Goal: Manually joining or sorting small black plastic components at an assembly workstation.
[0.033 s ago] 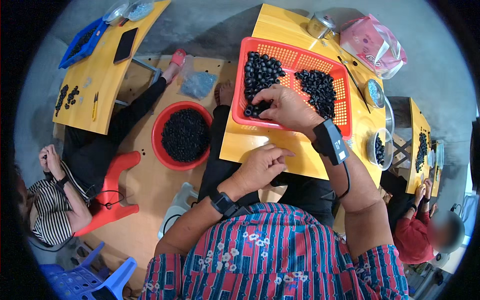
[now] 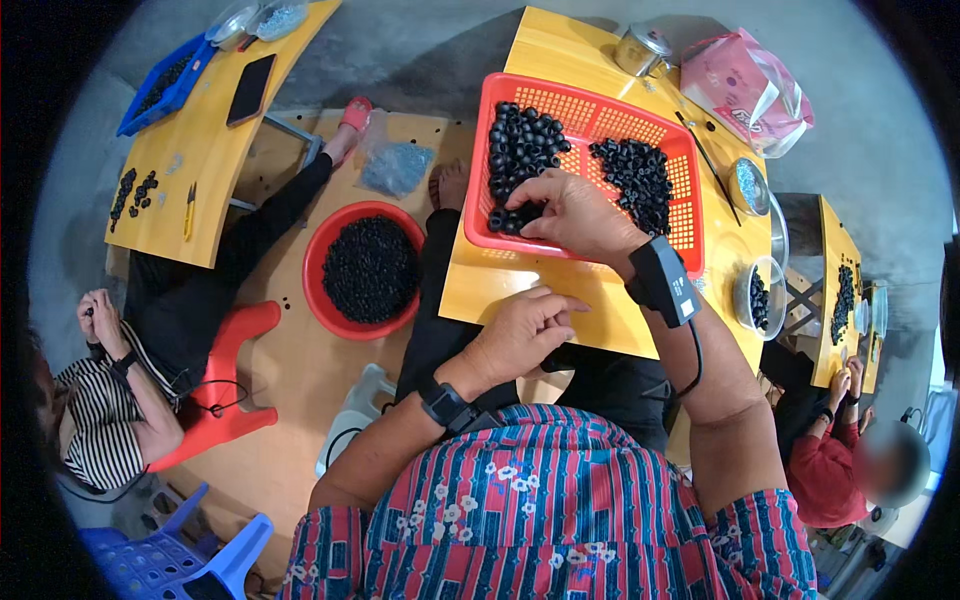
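Observation:
My right hand (image 2: 575, 215) reaches into a red plastic basket (image 2: 483, 150) on the yellow table. Its thumb and index finger close around a small black ring-shaped part at the near left end of the basket. A pile of round black parts (image 2: 525, 140) fills the basket's left side, and a heap of smaller, thinner black pieces (image 2: 635, 180) lies on the right. My left hand (image 2: 520, 335) hovers at the table's near edge below the basket. Its index finger and thumb stretch out to the right, with nothing visible in them.
A red tub of black parts (image 2: 312, 270) stands on the floor at left. On the table are a glass jar (image 2: 640, 50), a pink bag (image 2: 745, 90), a thin black rod (image 2: 708, 170) and clear tubs (image 2: 762, 300). Co-workers sit at both sides.

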